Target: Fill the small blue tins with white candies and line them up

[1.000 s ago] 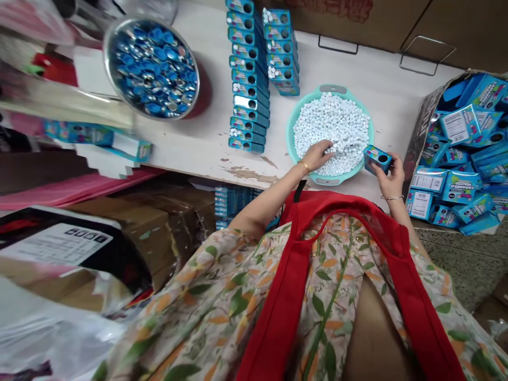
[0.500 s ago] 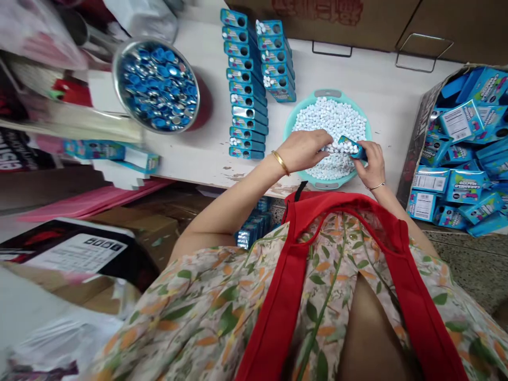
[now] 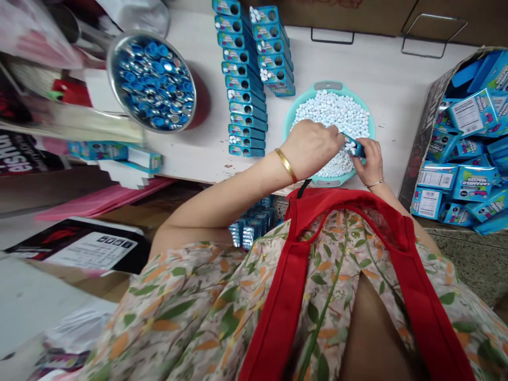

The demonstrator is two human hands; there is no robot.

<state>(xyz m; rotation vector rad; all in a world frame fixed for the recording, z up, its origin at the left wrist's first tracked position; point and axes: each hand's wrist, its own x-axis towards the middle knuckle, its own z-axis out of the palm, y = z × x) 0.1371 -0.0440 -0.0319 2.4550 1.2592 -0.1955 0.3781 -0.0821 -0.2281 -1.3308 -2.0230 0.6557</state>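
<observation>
My right hand [image 3: 370, 159] grips a small blue candy box [image 3: 356, 149], tilted over the bowl with its opening toward the left; white candies show at the opening. My left hand [image 3: 311, 147], with a gold bangle on the wrist, reaches over the bowl, fingers curled down against the box's opening. Its fingertips are hidden, so whatever they pinch does not show. Under both hands is a turquoise bowl [image 3: 291, 114] full of small white candies [image 3: 337, 108].
Rows of blue candy boxes [image 3: 246, 111] with round holes stand left of the bowl, some with candies on top. Farther left is a steel bowl [image 3: 112, 87] of blue and silver caps. At right, a carton [image 3: 415, 137] holds many blue boxes. Brown cabinet doors [image 3: 369, 18] border the back.
My left hand has moved right, from just above the candies to the box's opening, and now covers part of it. My right hand still holds the box. The whole view has shifted slightly.
</observation>
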